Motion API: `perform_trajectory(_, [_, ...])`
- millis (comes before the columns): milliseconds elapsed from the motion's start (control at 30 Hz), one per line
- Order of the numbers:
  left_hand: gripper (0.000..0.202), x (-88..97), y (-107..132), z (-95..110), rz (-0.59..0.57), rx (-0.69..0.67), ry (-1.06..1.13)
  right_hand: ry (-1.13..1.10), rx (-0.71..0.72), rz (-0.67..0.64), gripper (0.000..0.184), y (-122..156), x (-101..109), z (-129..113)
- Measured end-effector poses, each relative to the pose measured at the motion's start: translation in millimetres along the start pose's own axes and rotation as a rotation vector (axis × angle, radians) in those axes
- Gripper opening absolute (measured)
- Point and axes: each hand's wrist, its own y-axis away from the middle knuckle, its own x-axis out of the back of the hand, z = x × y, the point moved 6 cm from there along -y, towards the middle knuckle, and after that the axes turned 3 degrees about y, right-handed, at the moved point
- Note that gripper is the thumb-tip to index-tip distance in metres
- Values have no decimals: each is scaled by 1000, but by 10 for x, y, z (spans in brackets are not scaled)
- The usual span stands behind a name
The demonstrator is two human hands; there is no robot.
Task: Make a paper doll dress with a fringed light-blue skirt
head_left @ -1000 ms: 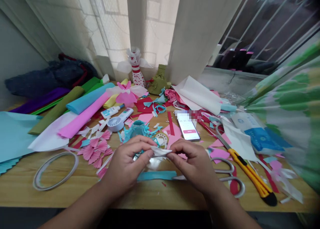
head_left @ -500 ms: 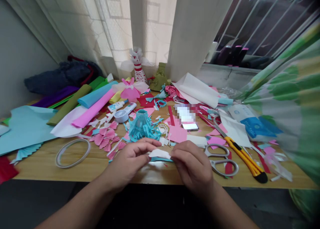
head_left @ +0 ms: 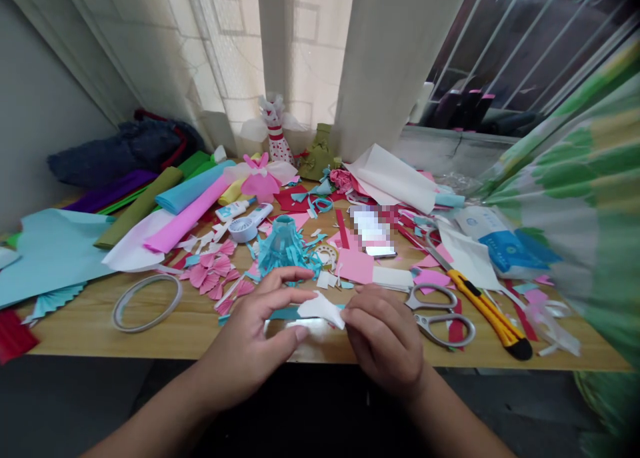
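Pale curtains [head_left: 300,65] hang behind wooden table [head_left: 165,328].

A messy craft table [head_left: 75,328] by a curtain [head_left: 300,51].
Scissors [head_left: 440,315] and a yellow knife [head_left: 487,308] lie on the right, and a tape ring [head_left: 114,315] on the left. Paper rolls [head_left: 186,223], pink fans [head_left: 213,275], a blue tassel [head_left: 285,248] and a phone [head_left: 380,250] sit further back.

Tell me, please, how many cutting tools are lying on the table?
2: the scissors right of the right hand, and the yellow utility knife just right of them. More may hide under the paper scraps.
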Motion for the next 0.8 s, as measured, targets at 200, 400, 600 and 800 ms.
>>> perform_trajectory(200, [29,-38,-9,-98,-78,21,61,63,38,-33,20,29,-44,8])
perform_trajectory(400, [31,-62,-41,-207,-35,65,205,79,61,-48,16,47,-42,-13])
perform_trajectory(600, [28,-121,-59,-214,11,152,232,84,103,-37,14,53,-33,-34])
perform_trajectory(800, [25,-76,-60,-67,107,-36,-5,112,67,-20,11,52,-55,21])
